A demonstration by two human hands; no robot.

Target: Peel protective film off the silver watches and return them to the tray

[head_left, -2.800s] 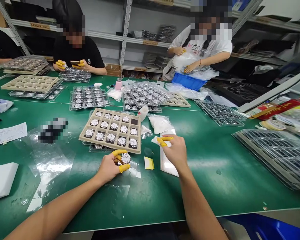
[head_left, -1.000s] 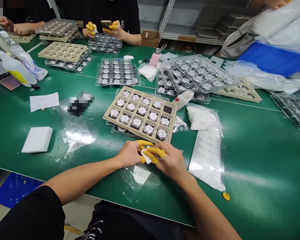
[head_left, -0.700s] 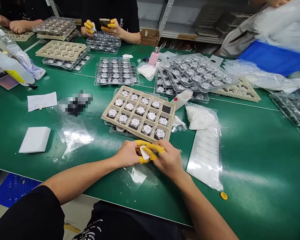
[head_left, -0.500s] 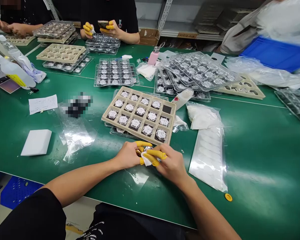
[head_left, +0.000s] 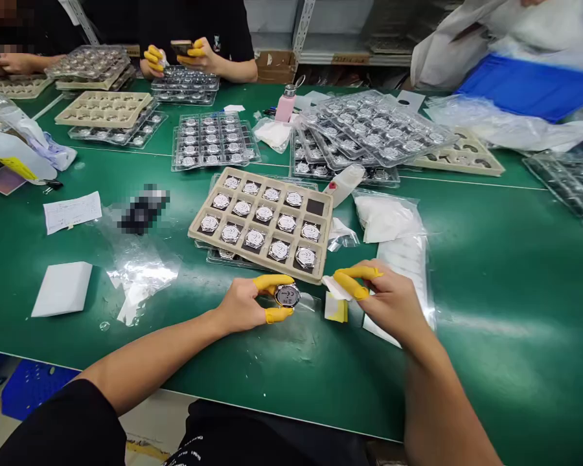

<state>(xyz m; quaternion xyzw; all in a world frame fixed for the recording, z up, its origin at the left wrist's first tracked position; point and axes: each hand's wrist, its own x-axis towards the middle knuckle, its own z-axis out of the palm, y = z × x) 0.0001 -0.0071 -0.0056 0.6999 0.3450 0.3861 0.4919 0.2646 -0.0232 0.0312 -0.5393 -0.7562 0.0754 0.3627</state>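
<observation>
Between the yellow-cotted thumb and finger of my left hand [head_left: 247,304] is a round silver watch case [head_left: 287,296], its printed back turned up toward me. My right hand [head_left: 388,291], also in yellow finger cots, pinches a white wiping cloth [head_left: 336,287] off to the right. Below that cloth a small yellow-and-white pad [head_left: 336,308] lies on the table. Just beyond both hands, a beige tray [head_left: 201,232] holds several similar watch cases in its compartments. One compartment [head_left: 315,207] at its far right shows only a dark bottom.
Stacked clear trays [head_left: 383,129] stand at the back right, near a pink bottle [head_left: 285,105]. A white block [head_left: 62,288] and a paper slip [head_left: 72,212] lie left. A plastic bag of white pieces [head_left: 403,259] is at right. Across the table, a person [head_left: 194,39] holds a phone.
My hands have parted: the right moved rightward with the cloth, while the left keeps the watch case, now showing its back. The whole view has shifted slightly.
</observation>
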